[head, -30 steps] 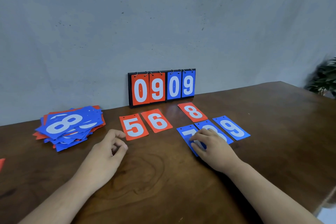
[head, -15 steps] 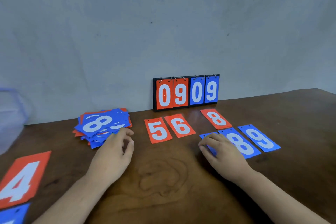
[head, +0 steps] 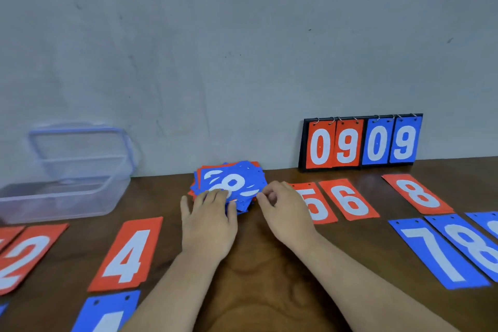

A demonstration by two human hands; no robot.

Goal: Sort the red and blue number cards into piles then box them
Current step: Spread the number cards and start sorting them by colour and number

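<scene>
My left grip lies flat, fingers straight on the near edge of the mixed pile of red and blue cards at centre frame, holding nothing. My right grip curls its fingers against the pile's right edge; whether it pinches a card I cannot tell. The pile sits just beyond both, its long side across the frame. The red 5 is partly hidden behind the right grip. The clear box stands well apart at left on the tabletop, likely the left grip's reach.
</scene>
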